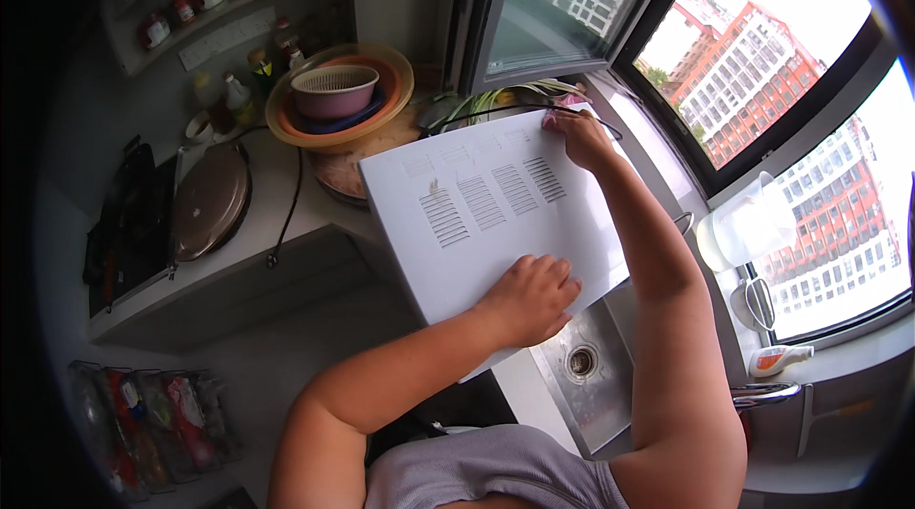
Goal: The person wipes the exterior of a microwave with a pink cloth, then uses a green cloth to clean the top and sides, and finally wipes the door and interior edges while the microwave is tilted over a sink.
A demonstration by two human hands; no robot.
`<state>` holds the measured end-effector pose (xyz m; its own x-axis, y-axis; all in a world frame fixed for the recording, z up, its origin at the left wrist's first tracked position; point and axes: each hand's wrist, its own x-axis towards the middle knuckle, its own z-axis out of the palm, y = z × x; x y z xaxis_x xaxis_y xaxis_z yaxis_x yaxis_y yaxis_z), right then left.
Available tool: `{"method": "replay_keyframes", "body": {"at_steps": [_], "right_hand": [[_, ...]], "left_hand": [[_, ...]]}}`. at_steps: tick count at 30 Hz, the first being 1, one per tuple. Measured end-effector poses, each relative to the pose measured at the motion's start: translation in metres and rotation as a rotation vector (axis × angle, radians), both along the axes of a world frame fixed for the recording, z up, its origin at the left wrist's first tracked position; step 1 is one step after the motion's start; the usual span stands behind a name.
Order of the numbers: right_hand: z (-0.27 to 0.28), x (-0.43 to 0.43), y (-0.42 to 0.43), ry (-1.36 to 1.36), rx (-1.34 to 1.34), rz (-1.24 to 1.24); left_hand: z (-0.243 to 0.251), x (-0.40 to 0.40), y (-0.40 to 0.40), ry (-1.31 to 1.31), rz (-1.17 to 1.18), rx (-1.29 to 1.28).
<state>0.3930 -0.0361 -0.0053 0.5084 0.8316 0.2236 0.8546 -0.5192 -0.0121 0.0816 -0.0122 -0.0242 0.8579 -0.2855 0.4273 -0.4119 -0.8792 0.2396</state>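
A white box-shaped kitchen appliance (493,244) with rows of vent slots, perhaps a microwave oven, fills the middle, partly over the sink. My left hand (532,298) lies on its near part with fingers curled at the edge nearest me; the thumb side is by that edge. At the far right corner my right hand (580,137) presses a pink cloth (550,120) against the casing; most of the cloth is hidden under the fingers. A brownish smear (433,186) marks one vent group. A black cord (493,109) runs behind the far edge.
Stacked basins with a pink colander (336,91) stand at the back, near leafy green stalks (479,105). A brown-lidded pan (212,201) and a plug (271,260) lie on the left counter. The steel sink (600,394), faucet (765,394), sill pitcher (750,223) and open window (572,8) are rightward.
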Motion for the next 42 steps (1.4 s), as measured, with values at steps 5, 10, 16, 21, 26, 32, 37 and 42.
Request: {"method": "replay_keyframes", "body": {"at_steps": [5, 10, 16, 21, 26, 32, 37, 42], "right_hand": [[0.007, 0.016, -0.024, -0.004, -0.106, -0.134], [0.0, -0.039, -0.066, 0.032, 0.161, 0.137], [0.0, -0.075, -0.147, 0.056, 0.118, -0.006], [0.005, -0.064, -0.191, -0.02, 0.077, -0.22], [-0.007, -0.13, -0.156, 0.063, 0.332, 0.048], [-0.014, -0.089, -0.201, -0.096, 0.352, -0.201], [-0.019, -0.174, -0.182, 0.033, 0.445, -0.052], [-0.032, -0.089, -0.242, -0.127, 0.422, -0.392]], "left_hand": [[0.003, 0.001, -0.002, -0.004, -0.016, 0.024], [0.002, -0.002, -0.001, -0.002, -0.001, -0.009], [0.006, 0.0, 0.002, 0.012, -0.011, -0.003], [0.01, 0.002, -0.001, -0.005, -0.044, -0.012], [0.012, 0.0, 0.006, 0.044, 0.005, -0.013], [0.015, 0.004, -0.002, 0.021, -0.026, -0.037], [0.016, -0.003, 0.005, 0.069, -0.002, -0.011], [0.013, 0.003, -0.002, -0.009, -0.034, -0.046]]}}
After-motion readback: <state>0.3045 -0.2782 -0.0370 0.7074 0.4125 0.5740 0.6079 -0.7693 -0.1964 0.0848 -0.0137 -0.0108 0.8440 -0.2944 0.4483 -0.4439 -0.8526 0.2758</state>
